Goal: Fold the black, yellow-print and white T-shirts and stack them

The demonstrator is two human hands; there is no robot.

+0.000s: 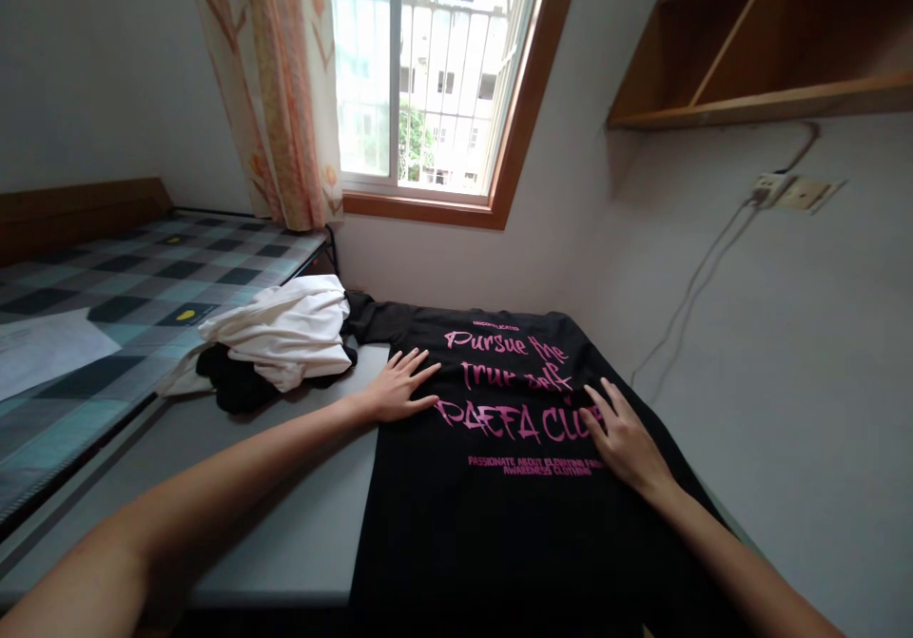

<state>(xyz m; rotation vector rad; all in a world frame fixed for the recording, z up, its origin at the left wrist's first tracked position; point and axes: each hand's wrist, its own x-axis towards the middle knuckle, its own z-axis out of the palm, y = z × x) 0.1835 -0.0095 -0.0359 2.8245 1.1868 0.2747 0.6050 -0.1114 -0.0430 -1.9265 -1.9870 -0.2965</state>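
A black T-shirt (pixel 492 514) with pink lettering lies spread flat on a grey table (pixel 285 514). My left hand (pixel 398 389) rests palm down on the shirt's left edge, fingers spread. My right hand (pixel 624 438) lies flat on the right part of the print, fingers apart. Neither hand grips the cloth.
A heap of white clothing (pixel 289 334) over something black (pixel 239 386) sits on the table's far left. Left of the table is a bed with a checked cover (pixel 135 286). A window (pixel 428 67) with a curtain (pixel 275 87) is ahead; a wooden shelf (pixel 763 39) and a wall socket (pixel 791 191) are on the right.
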